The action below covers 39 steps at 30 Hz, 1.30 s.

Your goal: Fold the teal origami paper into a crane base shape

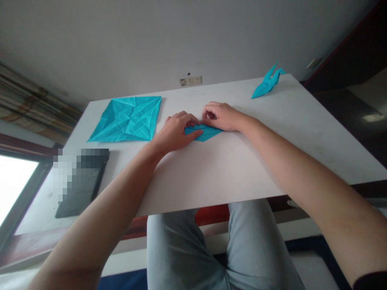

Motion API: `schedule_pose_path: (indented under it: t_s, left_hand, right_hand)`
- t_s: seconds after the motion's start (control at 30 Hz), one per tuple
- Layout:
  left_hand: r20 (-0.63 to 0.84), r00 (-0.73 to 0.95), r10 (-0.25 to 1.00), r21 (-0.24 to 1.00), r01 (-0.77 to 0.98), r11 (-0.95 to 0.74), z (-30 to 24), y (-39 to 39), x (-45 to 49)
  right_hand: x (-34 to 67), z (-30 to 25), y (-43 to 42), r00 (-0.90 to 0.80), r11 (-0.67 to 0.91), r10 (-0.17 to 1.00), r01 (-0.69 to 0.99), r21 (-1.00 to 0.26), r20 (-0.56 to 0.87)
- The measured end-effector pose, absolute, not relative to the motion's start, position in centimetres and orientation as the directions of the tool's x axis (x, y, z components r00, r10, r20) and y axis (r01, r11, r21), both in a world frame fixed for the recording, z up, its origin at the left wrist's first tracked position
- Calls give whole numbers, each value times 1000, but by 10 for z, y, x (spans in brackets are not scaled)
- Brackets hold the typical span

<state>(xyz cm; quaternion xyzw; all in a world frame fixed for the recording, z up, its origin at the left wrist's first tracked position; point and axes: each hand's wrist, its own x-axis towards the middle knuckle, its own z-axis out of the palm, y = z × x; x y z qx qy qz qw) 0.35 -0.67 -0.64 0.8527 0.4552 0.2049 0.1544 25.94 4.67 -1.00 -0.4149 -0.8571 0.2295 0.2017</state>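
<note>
A small folded piece of blue paper (205, 133) lies flat on the white table (242, 161) near its middle. My left hand (177, 133) presses down on the paper's left part with its fingers. My right hand (222, 116) pinches the paper's upper edge with curled fingers. Both hands touch the same piece.
A creased, unfolded blue paper square (127, 119) lies at the back left. A finished blue paper crane (267, 82) stands at the back right corner. A dark flat object (81, 181) rests near the left edge. Wall sockets (190, 80) sit behind the table.
</note>
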Motion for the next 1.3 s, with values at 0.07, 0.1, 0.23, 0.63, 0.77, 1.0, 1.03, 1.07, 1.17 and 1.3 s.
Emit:
schedule_pose_path:
  t_s: [0.07,0.1,0.23,0.63,0.77,1.0,1.03,1.07,1.17,1.3]
  left_hand:
    - [210,502,839,450,712,-539,-6,-7,4]
    - [209,503,838,450,712,-540,-7,-7,4]
    - [213,507,835,449,709,-544,-8,-6,3]
    - [217,505,835,434,717,-546,-8,-6,4]
    - [215,507,835,445,710,-546,-7,-6,4]
    - [219,510,832,458,699,-549,-8,-6,4]
    - [222,510,831,457,699,-550,-8,-6,4]
    - [225,510,830,456,697,-552,-8,-6,5]
    - [229,511,828,457,695,-555,-7,-6,5]
    - [223,511,830,453,700,-552,-7,-6,5]
  right_hand:
    - [259,-10,47,-576,553,802,618,-559,157]
    - [259,-11,47,-576,555,802,620,-555,158]
    - [259,-12,48,-573,558,804,632,-537,161]
    - [258,-12,48,-563,551,810,640,-536,161]
    - [258,-12,47,-563,548,811,633,-546,162]
    - [258,-12,46,-561,548,812,634,-545,164]
    - [258,-12,46,-561,549,811,634,-544,166]
    - [258,-12,47,-561,550,811,634,-544,167]
    - [258,-12,47,-560,549,811,632,-547,167]
    - [258,-12,47,-560,547,812,633,-547,164]
